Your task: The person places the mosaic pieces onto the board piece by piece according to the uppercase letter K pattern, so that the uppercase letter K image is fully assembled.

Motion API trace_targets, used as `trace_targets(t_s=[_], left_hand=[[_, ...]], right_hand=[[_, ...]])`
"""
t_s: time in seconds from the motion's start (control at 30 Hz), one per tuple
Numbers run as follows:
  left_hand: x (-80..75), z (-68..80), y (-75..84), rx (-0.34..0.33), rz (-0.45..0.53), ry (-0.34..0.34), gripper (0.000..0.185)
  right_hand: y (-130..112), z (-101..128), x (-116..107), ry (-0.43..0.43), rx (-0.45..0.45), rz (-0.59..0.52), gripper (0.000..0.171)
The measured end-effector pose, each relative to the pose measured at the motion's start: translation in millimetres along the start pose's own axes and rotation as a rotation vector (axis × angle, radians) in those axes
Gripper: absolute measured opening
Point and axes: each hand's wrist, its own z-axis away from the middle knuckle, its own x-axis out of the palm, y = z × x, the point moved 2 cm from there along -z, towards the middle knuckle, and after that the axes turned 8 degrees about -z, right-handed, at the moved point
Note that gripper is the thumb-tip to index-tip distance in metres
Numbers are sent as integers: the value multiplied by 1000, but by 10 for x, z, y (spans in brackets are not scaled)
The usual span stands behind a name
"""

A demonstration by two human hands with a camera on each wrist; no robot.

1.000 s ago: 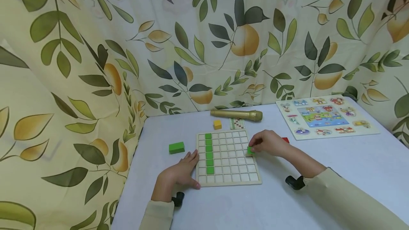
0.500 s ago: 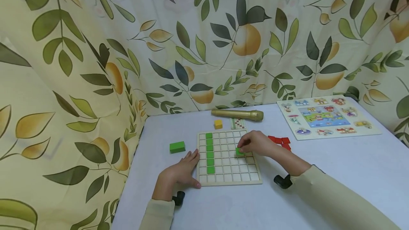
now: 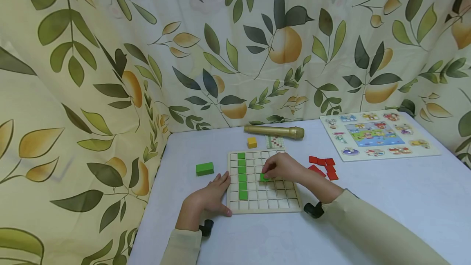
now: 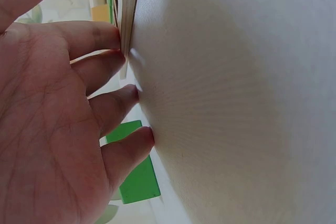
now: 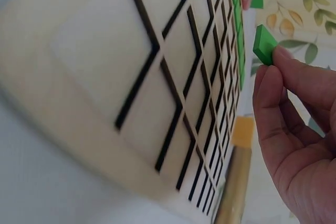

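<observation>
Green block [image 3: 204,168] loose on tabletop [image 3: 386,199], far left. Left hand [image 3: 207,199] flat, fingers straight against grid board [image 3: 257,206] left edge. Green column [image 3: 241,175] fills board's second file. Right hand [image 3: 285,168] pinches green tile [image 3: 263,177] over board middle. Red tiles [image 3: 324,166] just right.

The left hand [image 3: 207,199] lies flat with straight fingers [image 4: 113,111], touching the left edge of the grid board [image 3: 262,207]. The right hand [image 3: 285,169] hovers over the board's middle, fingertips [image 5: 265,80] pinching a small green tile [image 3: 263,177].
</observation>
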Motion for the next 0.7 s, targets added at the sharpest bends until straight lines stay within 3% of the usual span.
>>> trace_targets(t_s=[0.2, 0.7], left_hand=[[-19, 13, 10, -7, 8, -5, 115], [-18, 3, -8, -10, 8, -15, 113]], right_hand=[[-37, -43, 131, -26, -49, 2, 4], [-136, -106, 473, -74, -58, -14, 4]])
